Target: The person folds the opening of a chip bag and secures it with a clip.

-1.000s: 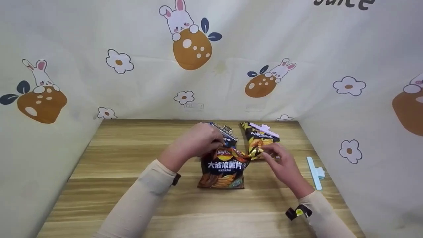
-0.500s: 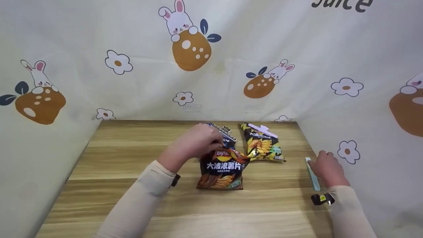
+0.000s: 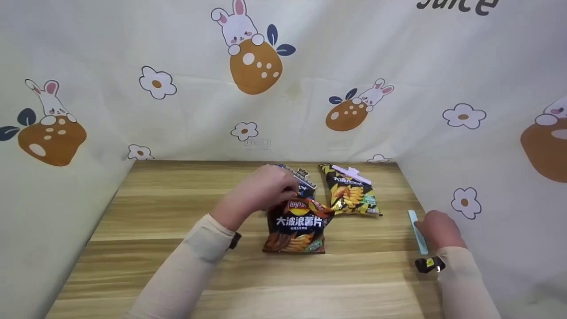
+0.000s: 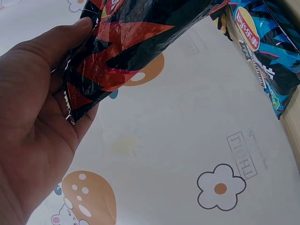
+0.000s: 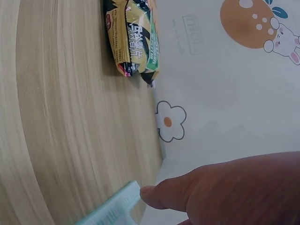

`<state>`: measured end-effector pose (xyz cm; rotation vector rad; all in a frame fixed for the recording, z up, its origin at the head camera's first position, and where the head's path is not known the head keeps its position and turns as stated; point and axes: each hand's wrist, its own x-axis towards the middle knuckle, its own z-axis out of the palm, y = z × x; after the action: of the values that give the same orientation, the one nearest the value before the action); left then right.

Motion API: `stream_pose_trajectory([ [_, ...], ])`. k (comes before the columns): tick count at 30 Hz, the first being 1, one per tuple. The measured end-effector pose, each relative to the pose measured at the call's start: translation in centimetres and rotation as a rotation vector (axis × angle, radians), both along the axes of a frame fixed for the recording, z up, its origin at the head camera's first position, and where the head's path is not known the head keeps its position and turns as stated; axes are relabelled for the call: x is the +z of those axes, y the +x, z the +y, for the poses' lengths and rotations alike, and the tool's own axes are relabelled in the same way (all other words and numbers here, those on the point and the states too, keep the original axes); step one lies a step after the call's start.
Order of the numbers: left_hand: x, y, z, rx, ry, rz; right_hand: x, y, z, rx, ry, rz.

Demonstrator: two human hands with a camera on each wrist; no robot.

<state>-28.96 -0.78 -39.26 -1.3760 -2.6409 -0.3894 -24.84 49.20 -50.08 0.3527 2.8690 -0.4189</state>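
Note:
My left hand [image 3: 266,188] pinches the top left corner of a black-and-red potato chip bag [image 3: 294,230], which stands upright on the table. In the left wrist view, the thumb of this hand [image 4: 37,103] lies on the front of the chip bag [image 4: 124,51], with fingers behind its crimped edge. At the table's right side my right hand [image 3: 440,229] has curled fingers at a light blue bag clip [image 3: 417,232]. The right wrist view shows a digit against one end of the clip [image 5: 112,206]; the grip's underside is hidden.
Behind the held bag stands a blue chip bag [image 4: 281,61] with a dark-patterned clip [image 3: 303,179] on top. To its right, a yellow-and-black chip bag [image 3: 354,197] carries a pale purple clip [image 3: 352,174]. Patterned cloth walls [image 3: 195,110] border the wooden table [image 3: 177,190].
My right hand has let go of the black-and-red bag's right corner and moved right to the light blue clip, its fingers closing there. The left hand keeps its hold on the bag.

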Motion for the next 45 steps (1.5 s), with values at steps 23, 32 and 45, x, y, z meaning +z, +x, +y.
stream_pose_trajectory([
  [23,-0.2,-0.1,0.0,0.002,0.003,0.038,-2.7,-0.4,-2.1,-0.052,0.09,0.2],
  [32,-0.2,0.0,0.0,0.006,0.01,0.018,-2.5,-0.8,-2.1,-0.065,-0.005,0.178],
  [45,-0.1,0.0,0.1,0.017,0.004,0.004,1.1,-1.4,-4.7,-0.017,-0.39,0.173],
])
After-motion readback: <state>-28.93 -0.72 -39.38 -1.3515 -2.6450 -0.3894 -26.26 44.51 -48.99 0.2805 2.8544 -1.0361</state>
